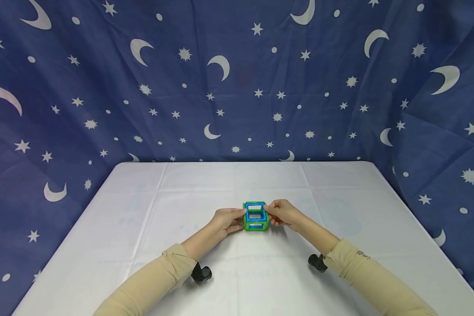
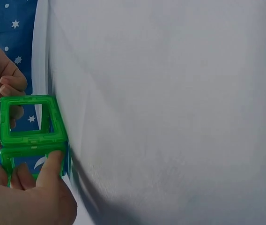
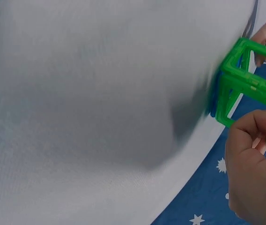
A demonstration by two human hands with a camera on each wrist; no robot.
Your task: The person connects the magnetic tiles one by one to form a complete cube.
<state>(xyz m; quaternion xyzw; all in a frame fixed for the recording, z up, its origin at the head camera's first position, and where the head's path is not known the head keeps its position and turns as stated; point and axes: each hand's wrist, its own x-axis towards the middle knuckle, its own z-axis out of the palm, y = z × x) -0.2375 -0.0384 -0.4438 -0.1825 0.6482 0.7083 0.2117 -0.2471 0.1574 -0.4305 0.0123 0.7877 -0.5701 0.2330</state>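
A cube of magnetic tiles [image 1: 256, 220], built from hollow square frames, sits near the middle of the table. Its upper tile is blue and its sides are mostly green. My left hand [image 1: 226, 219] grips the left side, with fingertips on a green frame [image 2: 32, 139] in the left wrist view. From the right, my right hand [image 1: 285, 213] holds the opposite side between thumb and fingers. In the right wrist view, the right hand [image 3: 254, 168] partly hides the cube's lower edge, and the picture's border cuts off part of the cube.
A white cloth [image 1: 237, 276] with fold creases covers the table. Behind and around it hangs a dark blue curtain [image 1: 245, 74] with moons and stars. Black wrist devices [image 1: 201, 273] stick out below both tan sleeves [image 1: 154, 272].
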